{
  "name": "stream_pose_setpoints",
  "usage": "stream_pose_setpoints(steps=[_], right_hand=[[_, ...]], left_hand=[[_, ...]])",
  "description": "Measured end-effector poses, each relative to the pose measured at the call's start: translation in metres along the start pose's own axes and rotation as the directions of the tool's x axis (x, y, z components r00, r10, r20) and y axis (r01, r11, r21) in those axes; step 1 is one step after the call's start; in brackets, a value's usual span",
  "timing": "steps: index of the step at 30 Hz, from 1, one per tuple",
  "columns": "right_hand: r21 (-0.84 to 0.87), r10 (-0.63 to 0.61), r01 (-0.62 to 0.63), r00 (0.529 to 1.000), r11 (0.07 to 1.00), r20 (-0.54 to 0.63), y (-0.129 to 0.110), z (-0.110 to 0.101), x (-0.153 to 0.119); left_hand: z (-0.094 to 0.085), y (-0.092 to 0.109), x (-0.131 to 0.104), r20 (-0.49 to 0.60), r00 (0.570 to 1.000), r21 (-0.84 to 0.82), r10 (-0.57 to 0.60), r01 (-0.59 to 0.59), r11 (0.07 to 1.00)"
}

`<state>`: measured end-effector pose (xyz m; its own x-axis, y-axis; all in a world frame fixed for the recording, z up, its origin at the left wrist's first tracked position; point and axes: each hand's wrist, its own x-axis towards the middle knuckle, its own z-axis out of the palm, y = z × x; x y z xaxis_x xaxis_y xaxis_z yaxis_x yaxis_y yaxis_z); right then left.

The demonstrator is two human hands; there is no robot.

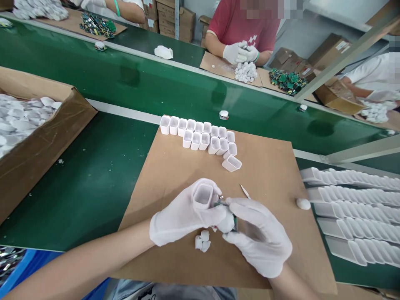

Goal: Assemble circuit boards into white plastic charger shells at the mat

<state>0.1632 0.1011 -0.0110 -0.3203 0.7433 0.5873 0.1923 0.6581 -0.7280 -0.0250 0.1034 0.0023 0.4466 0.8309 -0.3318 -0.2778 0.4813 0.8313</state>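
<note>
White cup [202, 196] is up in the left hand [184, 214], over the cardboard sheet [262, 166], mouth tilted toward the worker; gloved fingers curl closed around its walls. Right hand [264, 239] half closed, fingertips about a small white piece [226, 225], a green board [235, 223] edge showing beside it. Left thumb reaches to the same piece; which hand bears its weight, cannot tell. Step in hand, by my reading: handling board and piece together, cup kept ready. Next move seems to call for a steady left hold and careful lining-up by the right fingertips. Other cups [214, 146] stand toward the sheet's far edge; white lumps [203, 242] lie nearer the worker.
</note>
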Motion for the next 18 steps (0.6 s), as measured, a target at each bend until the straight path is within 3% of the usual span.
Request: stream_pose_setpoints(steps=[6,11,18], right_hand=[[0.022,0.015,-0.015,1.0,1.0,-0.01,0.002,0.002,-0.006],[-0.016,-0.046,0.047,0.998,0.999,0.031,0.001,0.001,0.0],[-0.068,-0.092,0.093,0.995,0.993,0.024,-0.002,0.003,0.005]], left_hand=[[-0.002,0.001,-0.002,-0.055,0.997,0.03,0.06,-0.059,0.998],[-0.002,0.003,0.0,0.028,1.0,-0.03,0.006,-0.005,1.0],[0.001,0.0,-0.001,0.071,0.997,0.057,-0.016,0.012,0.998]])
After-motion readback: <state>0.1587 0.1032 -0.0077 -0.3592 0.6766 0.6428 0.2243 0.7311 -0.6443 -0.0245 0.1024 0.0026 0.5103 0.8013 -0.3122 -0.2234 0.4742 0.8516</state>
